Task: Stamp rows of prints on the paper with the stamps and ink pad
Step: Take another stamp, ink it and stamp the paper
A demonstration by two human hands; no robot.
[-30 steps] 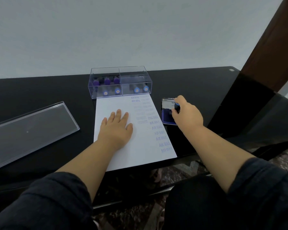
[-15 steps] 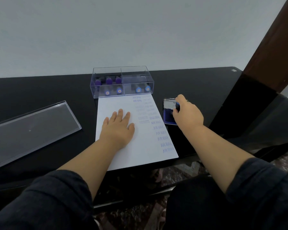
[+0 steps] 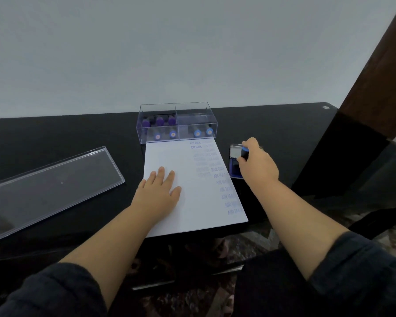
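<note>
Right hand [image 3: 258,167] pinches small, light, rigid stamp [image 3: 244,152] by its barrel over ink pad [image 3: 234,170] at paper's [image 3: 192,202] 3 o'clock; left hand [image 3: 157,194], flat, pins the flimsy sheet

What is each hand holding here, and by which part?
Right hand grips a stamp by its blue handle, over the ink pad. Left hand holds nothing, lying flat on the paper.

Paper [image 3: 169,156]: "AIR MAIL" prints in blue, legible near the top and down the right edge beside the right hand [image 3: 258,165]; fainter prints between unreadable.
</note>
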